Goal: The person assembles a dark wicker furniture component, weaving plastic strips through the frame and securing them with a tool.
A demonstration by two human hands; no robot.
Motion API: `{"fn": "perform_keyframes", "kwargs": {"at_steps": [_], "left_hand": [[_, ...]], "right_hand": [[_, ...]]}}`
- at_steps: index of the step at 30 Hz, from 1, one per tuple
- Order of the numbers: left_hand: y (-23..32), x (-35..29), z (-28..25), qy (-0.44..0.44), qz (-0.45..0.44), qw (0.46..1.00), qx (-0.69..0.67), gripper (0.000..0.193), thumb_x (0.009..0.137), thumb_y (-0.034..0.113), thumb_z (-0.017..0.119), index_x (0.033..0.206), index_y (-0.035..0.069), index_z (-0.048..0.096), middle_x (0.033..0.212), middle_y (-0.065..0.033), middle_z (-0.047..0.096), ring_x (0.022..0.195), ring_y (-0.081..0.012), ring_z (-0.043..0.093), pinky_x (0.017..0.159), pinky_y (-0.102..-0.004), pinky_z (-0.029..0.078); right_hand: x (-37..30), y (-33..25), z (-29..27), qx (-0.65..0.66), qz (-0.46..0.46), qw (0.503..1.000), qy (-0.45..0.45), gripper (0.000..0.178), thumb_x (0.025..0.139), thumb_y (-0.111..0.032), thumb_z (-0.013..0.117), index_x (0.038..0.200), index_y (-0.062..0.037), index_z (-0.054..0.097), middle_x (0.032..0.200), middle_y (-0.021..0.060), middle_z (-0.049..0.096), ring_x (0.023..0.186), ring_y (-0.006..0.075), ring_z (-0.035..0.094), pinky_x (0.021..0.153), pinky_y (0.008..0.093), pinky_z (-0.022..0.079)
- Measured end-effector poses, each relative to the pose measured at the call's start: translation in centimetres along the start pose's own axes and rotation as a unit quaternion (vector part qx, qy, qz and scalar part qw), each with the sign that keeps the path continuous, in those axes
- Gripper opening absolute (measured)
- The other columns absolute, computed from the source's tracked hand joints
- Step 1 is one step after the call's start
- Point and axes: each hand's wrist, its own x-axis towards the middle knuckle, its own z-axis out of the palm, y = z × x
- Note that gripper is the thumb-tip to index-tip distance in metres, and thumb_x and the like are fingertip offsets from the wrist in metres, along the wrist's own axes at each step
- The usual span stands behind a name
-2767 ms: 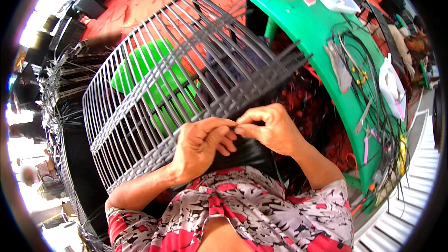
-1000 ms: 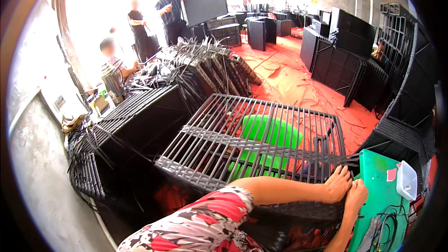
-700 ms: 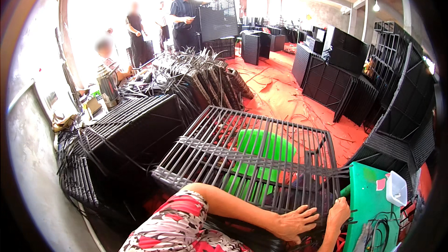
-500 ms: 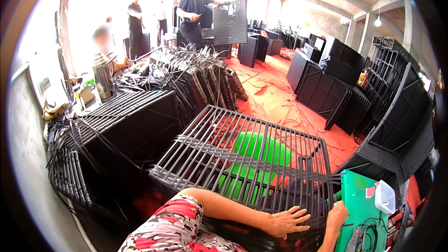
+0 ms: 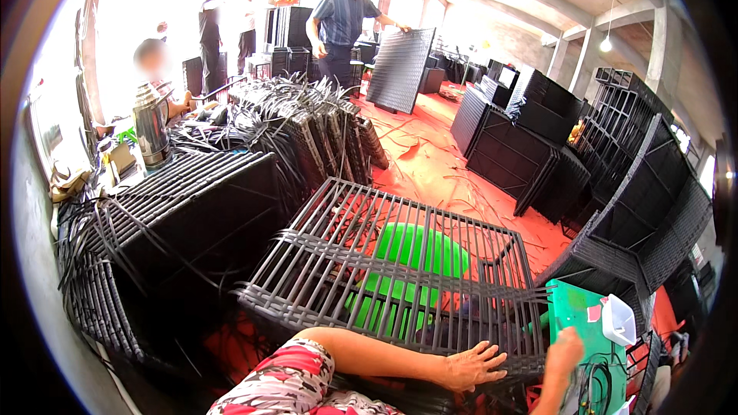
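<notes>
A black slatted frame [image 5: 323, 261] with strips woven across its bars lies tilted in front of me. My left hand [image 5: 473, 366] rests on its near edge, fingers spread. Just off the frame's near right corner is my right hand [image 5: 565, 350], fingers curled and slightly blurred; anything inside them is too small to make out. Loose ends of the woven strips [image 5: 538, 290] stick out past the right edge. Through the bars shows a bright green chair-like thing [image 5: 423, 250].
At right stands a green table [image 5: 573, 303] with a white plastic tray [image 5: 618, 320] and coiled dark cord [image 5: 596, 388]. Black woven panels [image 5: 184, 192] and loose strips crowd the left. More panels [image 5: 511, 157] stand on the red floor. A person [image 5: 342, 23] holds a panel [image 5: 403, 69] farther back.
My right hand has moved slightly up and away from the frame's edge. My left hand stays on the frame. The person at the back has tilted and shifted the panel.
</notes>
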Motion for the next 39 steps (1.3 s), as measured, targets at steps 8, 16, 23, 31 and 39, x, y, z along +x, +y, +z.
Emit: {"fn": "perform_keyframes", "kwargs": {"at_steps": [8, 16, 23, 31, 39], "left_hand": [[0.4, -0.5, -0.4, 0.005, -0.003, 1.0, -0.004, 0.08, 0.07, 0.03, 0.07, 0.137, 0.007, 0.032, 0.141, -0.0236, 0.027, 0.128, -0.0419, 0.029, 0.104, -0.0534, 0.022], [0.4, -0.8, -0.6, 0.047, 0.006, 0.997, 0.064, 0.077, 0.066, 0.033, 0.07, 0.133, 0.009, 0.039, 0.135, -0.0222, 0.035, 0.122, -0.0398, 0.036, 0.1, -0.0525, 0.029], [0.1, 0.0, -3.1, 0.046, 0.003, 0.999, -0.017, 0.072, 0.059, 0.028, 0.076, 0.123, 0.009, 0.047, 0.123, -0.0183, 0.041, 0.11, -0.0364, 0.042, 0.089, -0.0477, 0.035], [0.9, -0.3, -2.8, -0.012, 0.004, 1.0, 0.008, 0.076, 0.07, 0.024, 0.072, 0.135, 0.01, 0.036, 0.138, -0.0237, 0.03, 0.125, -0.0434, 0.031, 0.103, -0.0531, 0.025], [0.1, -2.0, -4.1, -0.026, -0.014, 0.999, 0.019, 0.073, 0.071, 0.022, 0.072, 0.135, 0.01, 0.037, 0.138, -0.0223, 0.031, 0.125, -0.0416, 0.031, 0.103, -0.0507, 0.026]], "right_hand": [[-4.1, -3.5, 5.6, 0.087, 0.092, 0.991, -0.039, 0.01, 0.082, -0.009, 0.056, 0.077, -0.0011, 0.053, 0.073, 0.0174, 0.06, 0.072, 0.0379, 0.058, 0.062, 0.0481, 0.044], [-4.2, -4.5, 4.5, 0.096, 0.105, 0.99, -0.024, 0.006, 0.082, -0.009, 0.056, 0.082, -0.0032, 0.056, 0.075, 0.0176, 0.06, 0.072, 0.0386, 0.058, 0.062, 0.0481, 0.043], [-2.9, 2.1, 0.9, 0.018, 0.101, 0.991, 0.087, 0.018, 0.082, -0.016, 0.054, 0.068, -0.0067, 0.052, 0.062, 0.0192, 0.056, 0.061, 0.0403, 0.056, 0.057, 0.0511, 0.043], [-2.0, 17.5, -18.9, -0.225, 0.282, 0.92, 0.15, 0.014, 0.082, -0.017, 0.052, 0.082, -0.0076, 0.062, 0.075, 0.0164, 0.064, 0.075, 0.037, 0.062, 0.064, 0.0468, 0.047], [-1.5, 3.6, -7.4, 0.275, 0.149, 0.945, -0.095, 0.013, 0.078, -0.013, 0.062, 0.079, -0.0003, 0.064, 0.062, 0.0072, 0.061, 0.056, 0.0136, 0.055, 0.054, 0.029, 0.043]]}}
